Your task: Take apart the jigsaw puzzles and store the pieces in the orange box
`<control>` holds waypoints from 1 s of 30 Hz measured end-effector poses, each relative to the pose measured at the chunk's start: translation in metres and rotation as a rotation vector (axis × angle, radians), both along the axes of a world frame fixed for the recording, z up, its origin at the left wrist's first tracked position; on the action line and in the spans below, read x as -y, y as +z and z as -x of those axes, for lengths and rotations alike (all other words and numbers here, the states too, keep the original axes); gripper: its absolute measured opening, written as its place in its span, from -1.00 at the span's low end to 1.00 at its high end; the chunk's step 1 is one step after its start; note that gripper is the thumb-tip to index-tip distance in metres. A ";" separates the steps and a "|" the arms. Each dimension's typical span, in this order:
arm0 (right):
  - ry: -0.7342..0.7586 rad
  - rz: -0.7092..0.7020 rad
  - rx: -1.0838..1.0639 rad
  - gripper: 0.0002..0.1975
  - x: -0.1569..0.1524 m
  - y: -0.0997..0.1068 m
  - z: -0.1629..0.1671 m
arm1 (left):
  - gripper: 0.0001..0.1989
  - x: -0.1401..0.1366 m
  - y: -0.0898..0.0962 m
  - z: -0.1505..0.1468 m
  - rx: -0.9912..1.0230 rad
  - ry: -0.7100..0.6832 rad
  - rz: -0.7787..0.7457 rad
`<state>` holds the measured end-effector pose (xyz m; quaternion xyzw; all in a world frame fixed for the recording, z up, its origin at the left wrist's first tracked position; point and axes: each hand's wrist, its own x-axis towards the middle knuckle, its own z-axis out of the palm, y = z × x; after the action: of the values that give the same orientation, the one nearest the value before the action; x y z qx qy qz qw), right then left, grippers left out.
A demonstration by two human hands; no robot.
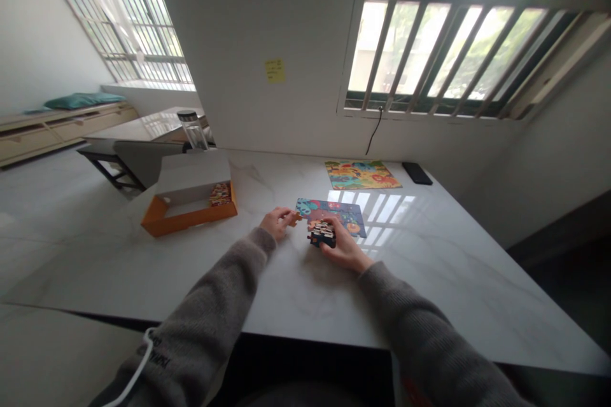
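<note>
My left hand (278, 222) is closed on a small orange-brown puzzle piece (296, 219) at the left edge of a partly assembled jigsaw puzzle (351, 215). The puzzle has a dark purple-blue picture with bright figures and lies flat on the table. My right hand (344, 247) grips a stack of puzzle pieces (321, 233), thumb on the near side and fingers over the far side. The stack sits just in front of the puzzle and hides part of its lower left. I cannot tell whether the left piece touches the puzzle.
An open orange box (191, 218) with more puzzle pieces (221, 194) in its right end stands left on the marble-look table (267, 292). Behind the puzzle lie a colourful animal picture (363, 175) and a black phone (417, 173). A glass jar (193, 130) stands beyond the box.
</note>
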<state>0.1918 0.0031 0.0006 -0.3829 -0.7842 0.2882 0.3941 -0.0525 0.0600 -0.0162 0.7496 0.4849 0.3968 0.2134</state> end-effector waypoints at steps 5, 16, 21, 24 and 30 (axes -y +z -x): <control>-0.142 0.005 -0.087 -0.50 0.003 -0.005 0.009 | -0.65 0.022 0.004 -0.009 0.216 0.144 0.030; -0.348 -0.041 0.014 -0.51 0.003 -0.020 0.016 | -0.78 0.050 -0.003 -0.047 0.139 -0.121 -0.041; -0.259 0.016 0.034 -0.54 0.001 -0.020 0.009 | -0.90 0.048 -0.011 -0.038 0.151 -0.220 -0.009; -0.203 0.058 0.019 -0.49 0.003 -0.017 0.006 | -0.86 0.047 -0.014 -0.035 0.177 -0.181 0.062; -0.072 0.121 0.072 -0.36 0.003 -0.012 -0.007 | -0.72 0.049 -0.008 -0.038 0.155 -0.159 0.114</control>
<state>0.1987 0.0003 -0.0113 -0.4442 -0.7646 0.3069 0.3519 -0.0141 0.0108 -0.0245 0.7394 0.4277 0.4072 0.3233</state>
